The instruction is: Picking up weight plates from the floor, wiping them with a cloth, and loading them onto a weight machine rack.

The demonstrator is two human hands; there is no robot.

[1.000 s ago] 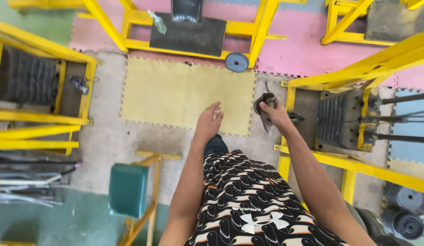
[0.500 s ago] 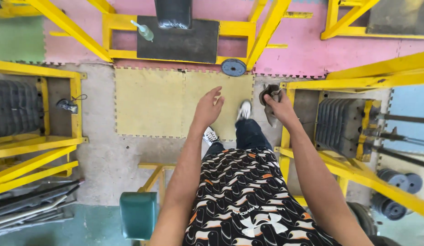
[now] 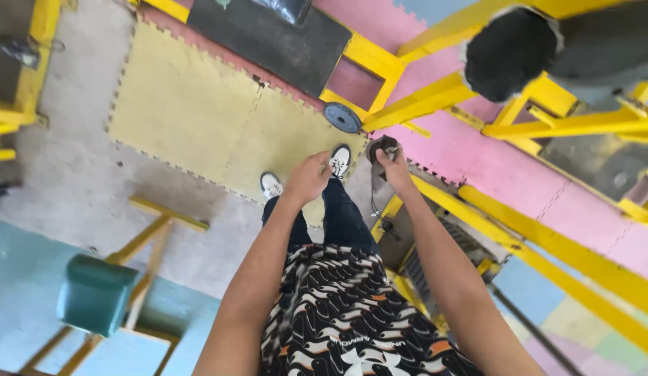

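My right hand (image 3: 392, 166) is closed around a dark crumpled cloth (image 3: 381, 150), held out in front of me above the yellow machine frame (image 3: 435, 191). My left hand (image 3: 308, 178) hangs loosely beside it with curled fingers, holding nothing, just left of the cloth. Below both hands I see my dark trousers and two white shoes (image 3: 340, 160) on the yellow foam mat (image 3: 198, 118). My patterned black, white and orange shirt fills the bottom of the view.
Yellow steel gym frames (image 3: 547, 125) cross the right side, with a black padded roller (image 3: 512, 59) at top right. A blue weight plate (image 3: 342, 118) lies by a black mat. A teal padded seat (image 3: 95, 294) on a yellow stand sits lower left.
My view has swung right and tilted, so the frames now cross diagonally. Both hands stayed out front, the right still on the cloth; my shoes came into sight.
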